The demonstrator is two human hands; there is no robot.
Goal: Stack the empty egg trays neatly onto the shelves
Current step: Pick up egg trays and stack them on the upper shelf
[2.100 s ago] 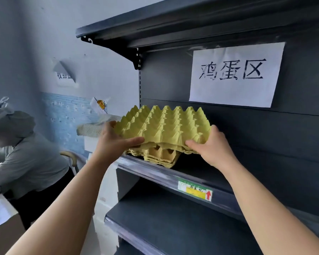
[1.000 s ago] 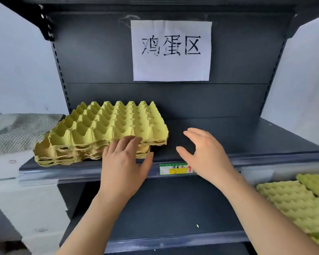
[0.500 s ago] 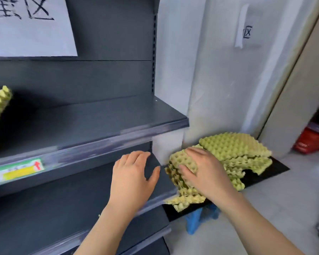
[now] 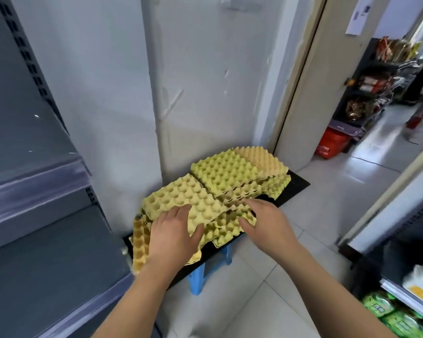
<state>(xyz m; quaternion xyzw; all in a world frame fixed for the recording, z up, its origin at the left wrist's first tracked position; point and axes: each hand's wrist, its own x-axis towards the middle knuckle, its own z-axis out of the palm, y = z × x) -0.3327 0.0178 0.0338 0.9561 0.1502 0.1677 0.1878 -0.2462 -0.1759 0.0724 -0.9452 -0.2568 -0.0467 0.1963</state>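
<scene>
Yellow empty egg trays lie in loose piles on a black board (image 4: 296,184) that rests on a blue stool (image 4: 197,276), right of the dark grey shelves (image 4: 34,181). The top tray of the near pile (image 4: 181,198) sits slightly askew. My left hand (image 4: 174,236) lies on its near corner, fingers on top and thumb at the edge, gripping it. My right hand (image 4: 264,223) grips the tray's right edge between fingers and thumb. A second pile (image 4: 225,172) lies behind, with a more orange tray (image 4: 261,159) at the back. One tray (image 4: 139,242) stands on edge at the left.
The lower shelf (image 4: 47,276) is bare at the left. A white wall and a door frame (image 4: 298,93) stand behind the piles. Through the doorway are a red basket (image 4: 332,145) and a stocked rack (image 4: 371,81). Green packs (image 4: 388,313) fill the bottom right.
The view has swung right, from the shelf with its stacked trays down to the piles on the stool. Both hands left the shelf stack and came down onto the near pile's top tray.
</scene>
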